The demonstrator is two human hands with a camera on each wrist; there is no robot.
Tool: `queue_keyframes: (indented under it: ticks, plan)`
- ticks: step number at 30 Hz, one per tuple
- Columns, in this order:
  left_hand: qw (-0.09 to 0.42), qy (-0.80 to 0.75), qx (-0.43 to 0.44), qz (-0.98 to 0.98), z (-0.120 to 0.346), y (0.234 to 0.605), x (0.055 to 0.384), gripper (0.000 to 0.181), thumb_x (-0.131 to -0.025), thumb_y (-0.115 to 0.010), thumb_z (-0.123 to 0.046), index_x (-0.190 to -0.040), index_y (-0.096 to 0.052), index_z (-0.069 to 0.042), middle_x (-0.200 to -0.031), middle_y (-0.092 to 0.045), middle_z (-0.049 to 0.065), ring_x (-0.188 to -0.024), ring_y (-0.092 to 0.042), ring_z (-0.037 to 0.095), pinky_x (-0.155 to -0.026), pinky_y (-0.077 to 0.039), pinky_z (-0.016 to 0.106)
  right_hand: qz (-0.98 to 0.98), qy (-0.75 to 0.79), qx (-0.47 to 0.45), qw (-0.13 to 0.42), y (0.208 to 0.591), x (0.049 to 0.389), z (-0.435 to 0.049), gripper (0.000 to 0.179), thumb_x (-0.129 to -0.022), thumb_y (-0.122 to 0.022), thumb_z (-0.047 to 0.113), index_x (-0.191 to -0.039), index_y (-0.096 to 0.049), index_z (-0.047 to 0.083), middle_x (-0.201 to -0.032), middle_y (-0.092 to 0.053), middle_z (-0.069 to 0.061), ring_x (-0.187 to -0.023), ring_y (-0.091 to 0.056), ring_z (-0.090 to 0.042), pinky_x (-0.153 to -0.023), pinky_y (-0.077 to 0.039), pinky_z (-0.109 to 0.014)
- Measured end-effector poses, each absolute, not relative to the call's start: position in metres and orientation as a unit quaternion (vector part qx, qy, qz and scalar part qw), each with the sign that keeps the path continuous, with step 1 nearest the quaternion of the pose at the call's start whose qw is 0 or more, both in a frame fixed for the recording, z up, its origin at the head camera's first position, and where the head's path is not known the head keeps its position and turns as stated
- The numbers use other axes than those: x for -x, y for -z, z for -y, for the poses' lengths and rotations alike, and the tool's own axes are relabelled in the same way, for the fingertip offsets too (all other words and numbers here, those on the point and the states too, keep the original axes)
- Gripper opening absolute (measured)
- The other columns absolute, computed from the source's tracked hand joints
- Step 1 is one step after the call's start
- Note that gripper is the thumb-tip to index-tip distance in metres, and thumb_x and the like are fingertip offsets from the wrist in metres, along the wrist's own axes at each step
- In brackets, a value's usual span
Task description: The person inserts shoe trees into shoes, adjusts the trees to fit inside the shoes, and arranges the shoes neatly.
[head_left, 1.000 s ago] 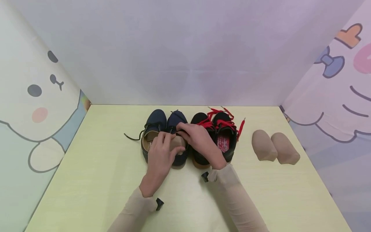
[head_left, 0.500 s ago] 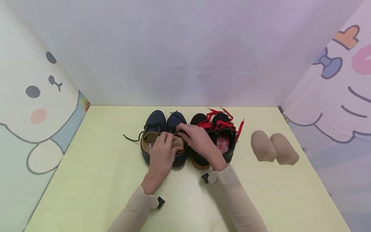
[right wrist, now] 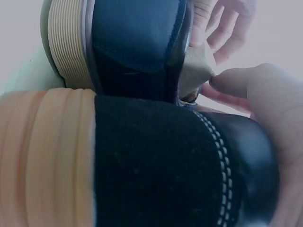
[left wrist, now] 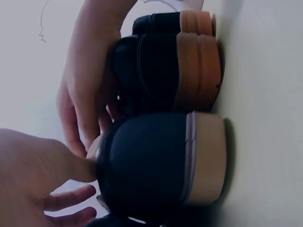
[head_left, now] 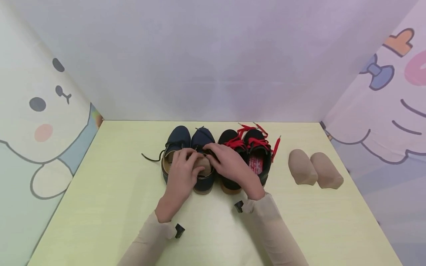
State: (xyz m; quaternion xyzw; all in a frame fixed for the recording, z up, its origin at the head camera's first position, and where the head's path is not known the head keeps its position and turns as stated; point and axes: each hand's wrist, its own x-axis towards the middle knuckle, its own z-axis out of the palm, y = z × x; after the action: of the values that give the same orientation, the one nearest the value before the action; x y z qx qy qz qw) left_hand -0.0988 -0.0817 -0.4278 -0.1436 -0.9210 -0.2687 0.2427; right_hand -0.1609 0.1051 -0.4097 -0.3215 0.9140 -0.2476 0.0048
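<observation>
A pair of navy lace-up shoes stands on the table, toes away from me. A beige shoe form sits in the opening of the right navy shoe. My left hand is over the pair, its thumb at that shoe's heel rim and its fingers apart from the thumb. My right hand pinches at the tongue of the same shoe; in the right wrist view its thumb meets the beige form. The left navy shoe is partly hidden by my left hand.
Black shoes with red laces stand right beside the navy pair, partly under my right hand. Two more beige forms, one left and one right, lie at the table's right. A loose black lace trails to the left. Walls rise behind and on both sides.
My left hand has shifted slightly left, its thumb drawing back, and more of the beige form shows. My right thumb has moved a little from the index finger; the shoes stay put.
</observation>
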Motion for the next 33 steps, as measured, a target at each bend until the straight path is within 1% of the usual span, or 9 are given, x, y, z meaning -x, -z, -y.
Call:
queue_keyframes:
  ticks: [3,5,8,13,17,21,26,29,33]
  plan:
    - [0.237,0.262,0.151,0.923,0.086,0.427,0.102,0.053,-0.078,-0.092,-0.016,-0.125,-0.068,-0.008,-0.126,-0.063,0.018,-0.118,-0.058,0.04,-0.102,-0.052,0.052,-0.915,0.241,0.322,0.015,0.408,0.158,-0.107,0.04,-0.108,-0.058,0.031,-0.146,-0.055,0.017,-0.134,-0.068,-0.005,-0.109,-0.069,-0.021,-0.093,-0.057,-0.042]
    - [0.233,0.251,0.157,0.926,0.089,0.426,0.105,0.06,-0.077,-0.093,-0.018,-0.129,-0.067,-0.007,-0.127,-0.064,0.018,-0.12,-0.058,0.039,-0.104,-0.052,0.052,-0.915,0.24,0.323,0.02,0.407,0.156,-0.108,0.046,-0.106,-0.06,0.034,-0.148,-0.053,0.017,-0.138,-0.066,-0.006,-0.115,-0.069,-0.023,-0.098,-0.057,-0.044]
    - [0.224,0.232,0.163,0.932,0.09,0.425,0.107,0.062,-0.076,-0.094,-0.02,-0.13,-0.067,-0.006,-0.127,-0.067,0.017,-0.124,-0.059,0.038,-0.107,-0.051,0.052,-0.913,0.241,0.327,0.026,0.405,0.154,-0.109,0.052,-0.104,-0.065,0.036,-0.15,-0.051,0.016,-0.143,-0.063,-0.007,-0.122,-0.067,-0.026,-0.104,-0.055,-0.046]
    - [0.2,0.209,0.157,0.944,0.091,0.423,0.109,0.065,-0.077,-0.094,-0.024,-0.132,-0.067,-0.005,-0.132,-0.069,0.019,-0.13,-0.058,0.039,-0.108,-0.051,0.052,-0.913,0.239,0.33,0.029,0.405,0.154,-0.109,0.056,-0.101,-0.068,0.036,-0.15,-0.05,0.017,-0.144,-0.062,-0.007,-0.123,-0.067,-0.028,-0.106,-0.053,-0.047]
    - [0.174,0.194,0.143,0.955,0.091,0.421,0.108,0.067,-0.078,-0.093,-0.027,-0.135,-0.065,-0.006,-0.136,-0.068,0.02,-0.135,-0.056,0.038,-0.101,-0.054,0.054,-0.913,0.238,0.329,0.033,0.406,0.154,-0.108,0.059,-0.1,-0.07,0.038,-0.151,-0.05,0.018,-0.146,-0.061,-0.007,-0.126,-0.065,-0.029,-0.108,-0.052,-0.048]
    - [0.158,0.182,0.134,0.961,0.09,0.421,0.109,0.068,-0.078,-0.093,-0.029,-0.136,-0.065,-0.007,-0.129,-0.072,0.016,-0.134,-0.054,0.035,-0.09,-0.057,0.056,-0.914,0.23,0.334,0.026,0.407,0.155,-0.107,0.059,-0.099,-0.072,0.037,-0.15,-0.051,0.017,-0.147,-0.061,-0.006,-0.126,-0.065,-0.029,-0.108,-0.052,-0.049]
    - [0.169,0.174,0.135,0.961,0.088,0.422,0.112,0.064,-0.077,-0.094,-0.026,-0.131,-0.067,-0.007,-0.116,-0.075,0.016,-0.126,-0.056,0.034,-0.081,-0.056,0.053,-0.917,0.199,0.346,-0.007,0.411,0.156,-0.104,0.056,-0.098,-0.074,0.032,-0.148,-0.053,0.015,-0.144,-0.063,-0.006,-0.117,-0.069,-0.029,-0.102,-0.055,-0.047]
    - [0.175,0.173,0.133,0.96,0.087,0.422,0.114,0.061,-0.077,-0.094,-0.025,-0.128,-0.067,-0.008,-0.109,-0.074,0.015,-0.123,-0.056,0.034,-0.079,-0.056,0.052,-0.919,0.186,0.348,-0.023,0.412,0.157,-0.102,0.055,-0.098,-0.074,0.029,-0.147,-0.053,0.014,-0.141,-0.064,-0.006,-0.115,-0.069,-0.029,-0.101,-0.055,-0.046]
    - [0.175,0.174,0.126,0.961,0.086,0.424,0.117,0.057,-0.077,-0.093,-0.025,-0.126,-0.068,-0.009,-0.104,-0.073,0.014,-0.12,-0.056,0.034,-0.08,-0.056,0.051,-0.92,0.179,0.346,-0.034,0.411,0.157,-0.099,0.053,-0.098,-0.074,0.026,-0.145,-0.055,0.012,-0.14,-0.066,-0.007,-0.116,-0.069,-0.028,-0.103,-0.055,-0.046]
